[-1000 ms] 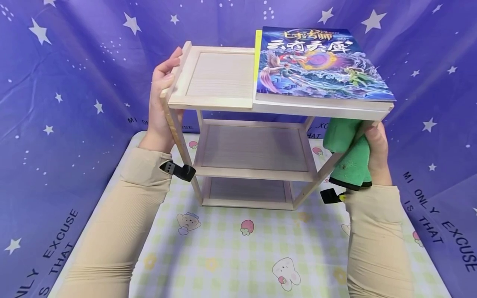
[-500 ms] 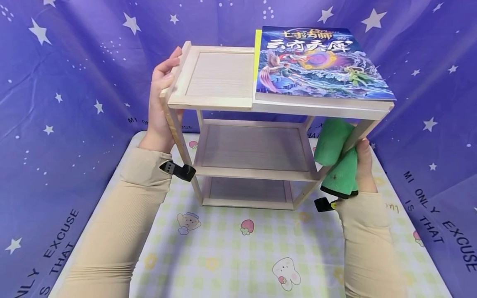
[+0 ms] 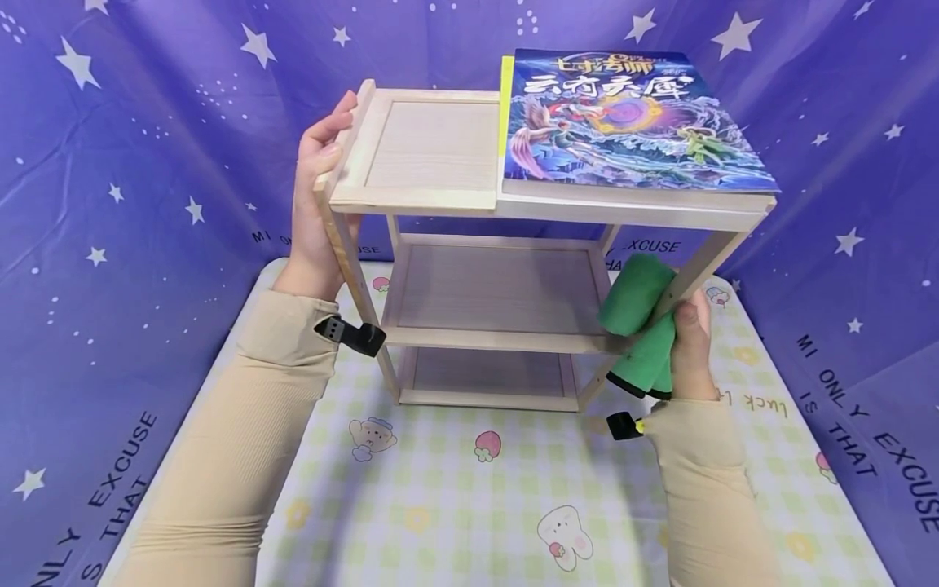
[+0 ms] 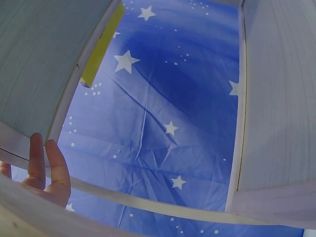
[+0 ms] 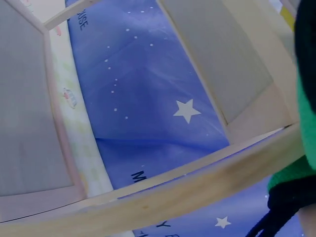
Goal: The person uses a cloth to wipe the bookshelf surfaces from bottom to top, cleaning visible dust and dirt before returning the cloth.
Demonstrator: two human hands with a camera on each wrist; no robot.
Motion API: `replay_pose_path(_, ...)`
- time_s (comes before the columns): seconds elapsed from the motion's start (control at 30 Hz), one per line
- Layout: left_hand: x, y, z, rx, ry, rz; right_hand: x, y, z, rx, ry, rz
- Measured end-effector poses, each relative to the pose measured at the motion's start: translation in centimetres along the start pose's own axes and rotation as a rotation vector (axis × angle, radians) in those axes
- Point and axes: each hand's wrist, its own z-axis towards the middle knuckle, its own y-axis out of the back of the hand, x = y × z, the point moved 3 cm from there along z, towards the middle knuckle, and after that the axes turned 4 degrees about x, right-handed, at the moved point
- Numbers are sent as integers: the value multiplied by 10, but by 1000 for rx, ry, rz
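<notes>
A small three-tier wooden shelf (image 3: 440, 143) stands upright on the table. My left hand (image 3: 310, 216) grips its top left side. In the left wrist view, the fingers (image 4: 58, 170) of that hand show at the top board. My right hand (image 3: 691, 346) holds a green cloth (image 3: 635, 295) with black edging, folded round the front right leg (image 3: 700, 265) about level with the middle tier. At the edge of the right wrist view, the green cloth (image 5: 308, 121) shows a black cord.
A thick book (image 3: 631, 122) with a colourful cover lies on the right part of the shelf's top, with a yellow edge beneath it. A checked tablecloth (image 3: 440, 505) covers the table. Blue star-patterned fabric (image 3: 147, 163) hangs close behind and on both sides.
My right hand has moved down the front right leg with the green cloth, from just under the top to about the middle tier. The left hand stays where it was.
</notes>
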Motion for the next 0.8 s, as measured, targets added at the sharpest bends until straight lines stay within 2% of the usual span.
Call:
replay_pose_path(0.13,0,0,1,8,-5,3,-1,-3,-4,-46,22,31)
replay_pose_path(0.3,1,1,1,14,-4,-3,-1,-5,-8,-161,21,27)
replay_pose_path(0.47,2,2,1,39,-33,-4,3,-14,-14,-350,45,13)
replay_pose_path(0.6,2,2,1,48,-42,-18,7,-24,-22,-494,71,-50)
replay_pose_path(0.67,1,2,1,43,-36,-20,8,-27,-26,-525,60,-73)
replay_pose_path(0.8,1,1,0,47,-28,0,9,-31,-33,-523,-4,-94)
